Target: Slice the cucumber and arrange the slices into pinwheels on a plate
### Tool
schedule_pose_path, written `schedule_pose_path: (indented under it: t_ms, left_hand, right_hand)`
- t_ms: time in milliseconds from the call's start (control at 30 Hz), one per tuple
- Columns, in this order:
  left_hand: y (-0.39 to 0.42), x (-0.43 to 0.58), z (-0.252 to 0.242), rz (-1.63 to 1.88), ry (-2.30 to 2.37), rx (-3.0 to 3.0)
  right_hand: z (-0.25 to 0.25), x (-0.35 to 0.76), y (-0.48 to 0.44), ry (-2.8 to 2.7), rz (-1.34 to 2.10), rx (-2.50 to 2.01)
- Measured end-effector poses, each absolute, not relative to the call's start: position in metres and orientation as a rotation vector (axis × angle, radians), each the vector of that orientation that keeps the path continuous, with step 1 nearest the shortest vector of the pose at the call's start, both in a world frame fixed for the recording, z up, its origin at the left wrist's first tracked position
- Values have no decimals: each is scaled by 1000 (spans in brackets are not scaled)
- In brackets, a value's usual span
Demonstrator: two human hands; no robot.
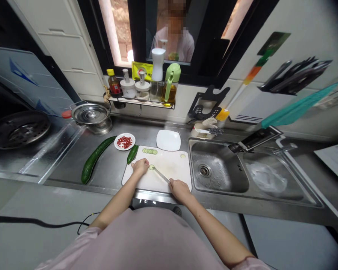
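Observation:
My right hand (180,190) is closed around the handle of a knife (162,175), whose blade points up and left across the white cutting board (174,161). The blade's tip meets a round cucumber slice (151,167). Just left of that slice, my left hand (141,167) rests over the board with its fingers curled together; whatever is between them is hidden. A row of overlapping cucumber slices (150,151) lies near the board's far edge, and one pale cucumber piece (183,156) is at its far right corner. A cut length of cucumber (132,154) leans at the board's left edge.
A long whole cucumber (98,159) and a small plate (116,145) of chopped red pieces sit left. Behind the board is a white square plate (168,140). The double sink (219,165) adjoins on the right. A lidded steel pot (101,125) and condiment rack (141,102) stand behind.

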State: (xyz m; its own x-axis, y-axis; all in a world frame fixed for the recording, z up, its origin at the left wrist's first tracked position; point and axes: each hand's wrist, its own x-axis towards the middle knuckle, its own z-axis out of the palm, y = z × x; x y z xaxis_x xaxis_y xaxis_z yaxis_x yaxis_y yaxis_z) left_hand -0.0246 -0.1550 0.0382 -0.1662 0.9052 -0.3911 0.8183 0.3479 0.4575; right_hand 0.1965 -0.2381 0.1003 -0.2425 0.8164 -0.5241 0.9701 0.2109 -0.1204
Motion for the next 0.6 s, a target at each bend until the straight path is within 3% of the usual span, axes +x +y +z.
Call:
schedule_pose_path:
  t_ms: [600]
  left_hand:
    - [-154,-25,42,190,2000,1478]
  right_hand:
    - [99,192,-230,2158,-636,1634]
